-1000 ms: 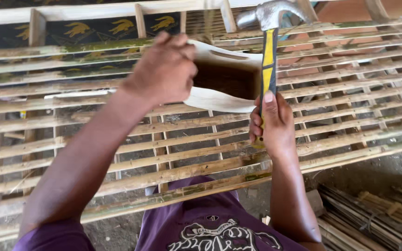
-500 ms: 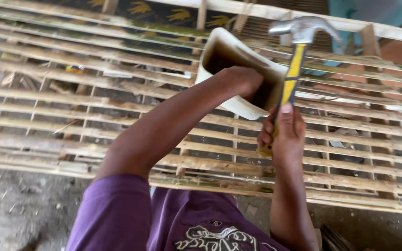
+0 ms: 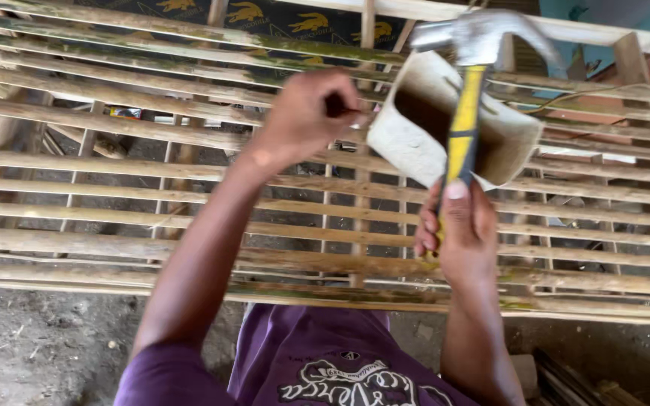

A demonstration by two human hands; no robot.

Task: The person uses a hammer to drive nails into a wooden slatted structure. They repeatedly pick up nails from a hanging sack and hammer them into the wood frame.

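Observation:
My right hand [image 3: 462,225] grips the yellow-and-black handle of a claw hammer [image 3: 469,75], whose steel head is raised above a white cut-open container [image 3: 423,143]. My left hand [image 3: 306,113] is closed just left of the container, pinching something small and thin at its fingertips; it may be a nail, too small to tell. Both hands hover over a rack of long bamboo slats [image 3: 152,169] nailed across wooden crosspieces.
The slat rack [image 3: 581,259] spans the whole view, with gaps between the strips. Dirt ground [image 3: 47,346] lies below at the near left. A bundle of bamboo strips [image 3: 588,380] lies at the lower right. A dark patterned cloth [image 3: 265,11] hangs behind the rack.
My left hand has come out of the white container and now sits left of it with fingers pinched. The hammer stays raised in my right hand. The view has shifted slightly.

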